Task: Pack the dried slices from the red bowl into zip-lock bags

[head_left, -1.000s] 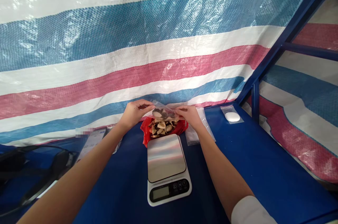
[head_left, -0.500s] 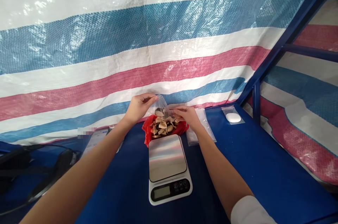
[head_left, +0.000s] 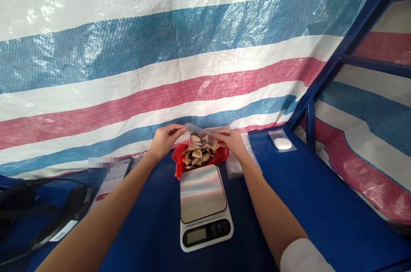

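Left hand [head_left: 162,141] has dropped since the previous frame, bringing its end of the clear bag [head_left: 202,134] down with it; right hand [head_left: 233,140] about the same. Clock read in view, 12 = away from wearer.

Fingers: both sets narrow, thumb to forefinger, one pinch at each end of the clear bag. Bag lies at 3 o'clock from the left fingers, 9 o'clock from the right, stretched between; long axis roughly 9 to 3, tipping slightly toward 4. Neither hand clearly nearer, both on it. Pale, dark-edged slices show through the film mid-bag, seemingly inside; film too glossy to tell how many, or whether the mouth is closed.

Pose: left forearm comes in from 7 o'clock, fingers aimed toward 2–3. Right forearm comes from 5, fingers aimed toward 9–10. Wrists well apart, hands at near-equal height.

Next out, 6 o'clock of the clear bag: red bag [head_left: 221,156], spread open, heaped with loose slices [head_left: 197,158]; clear bag overlaps its far edge in view, contact can't be told. Further at 6: scale [head_left: 204,203], just beside the red bag, plate bare, no digits readable on its display [head_left: 196,235].

Flat bags [head_left: 233,167] at 4, partly behind the right forearm. White puck [head_left: 282,143] on or in a small pouch [head_left: 273,134] at 3. Phone [head_left: 111,178] at 8, black gear [head_left: 72,203] beyond, blurred. All on the blue counter [head_left: 298,186]; striped tarp [head_left: 192,62] at 12.
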`<state>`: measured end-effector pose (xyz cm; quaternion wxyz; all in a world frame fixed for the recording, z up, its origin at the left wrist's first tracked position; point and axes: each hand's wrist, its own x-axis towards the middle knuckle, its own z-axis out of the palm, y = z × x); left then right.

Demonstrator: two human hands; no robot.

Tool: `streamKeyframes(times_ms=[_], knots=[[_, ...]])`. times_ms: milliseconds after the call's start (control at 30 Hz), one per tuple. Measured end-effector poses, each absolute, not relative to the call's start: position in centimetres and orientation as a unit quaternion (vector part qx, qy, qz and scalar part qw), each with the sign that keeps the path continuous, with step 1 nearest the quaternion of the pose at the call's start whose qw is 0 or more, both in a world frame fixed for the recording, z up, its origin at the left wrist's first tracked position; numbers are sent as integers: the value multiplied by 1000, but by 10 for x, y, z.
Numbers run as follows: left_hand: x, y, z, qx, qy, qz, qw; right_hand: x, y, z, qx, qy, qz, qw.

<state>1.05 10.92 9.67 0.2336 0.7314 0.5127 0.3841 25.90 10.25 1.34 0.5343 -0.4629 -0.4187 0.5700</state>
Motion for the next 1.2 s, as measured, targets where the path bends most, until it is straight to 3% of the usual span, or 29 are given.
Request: streamKeyframes(times_ms=[600,867,1200], knots=[[-4,107,121,717,509,426,215,228,103,17,-440,-441,582,522],[-10,106,106,726,519,399,211,231,103,10,-477,-482,552,485],[-8,101,99,730,519,385,223,252,106,13,-473,-488,528,509]])
